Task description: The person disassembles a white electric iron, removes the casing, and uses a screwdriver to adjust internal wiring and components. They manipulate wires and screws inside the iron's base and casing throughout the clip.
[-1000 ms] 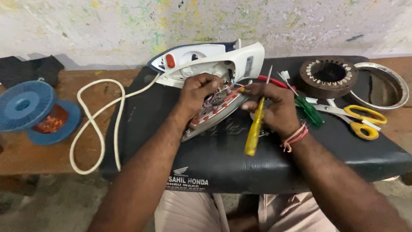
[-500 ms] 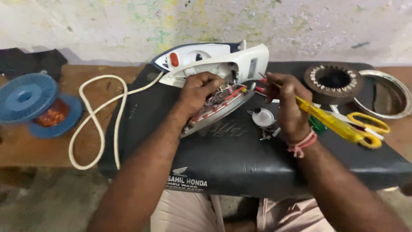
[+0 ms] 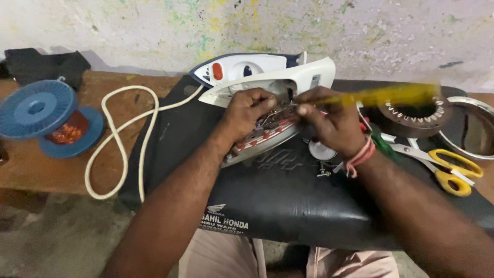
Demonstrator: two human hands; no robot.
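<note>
Pressing down near the middle of the black padded seat (image 3: 288, 206), the left hand (image 3: 247, 110) clamps its curled fingers on the opened iron base (image 3: 257, 141), one metal soleplate with red trim, its long axis running from lower left to upper right and its tip toward the seat's left front. Just beside it the right hand (image 3: 332, 123) has its fingers pinched tight round one yellow-handled screwdriver (image 3: 391, 95), blurred, lying almost level, handle out toward the right edge and shaft in toward the iron's wiring. On the seat's front edge sits a white printed label with a small emblem, rectangular in layout, on black. Between the wrists lie one small round white part (image 3: 321, 150) and a few small screws (image 3: 324, 170), count unclear. Toward the right edge: one pair of yellow-handled scissors (image 3: 447, 167), one green-handled tool (image 3: 381, 144) mostly hidden by the wrist. Beyond the hands, one white iron housing (image 3: 257, 74) with an orange button lies along the seat's back edge, nose to the left. One white cord (image 3: 121, 139) loops across the wooden bench (image 3: 31, 172) at the left. One blue spool (image 3: 49, 118) of copper wire rests near the bench's left end. Far right: one dark ringed stator (image 3: 411, 116), one shiny metal ring (image 3: 476, 128). One dark cloth (image 3: 43, 64) sits at the back left corner.
</note>
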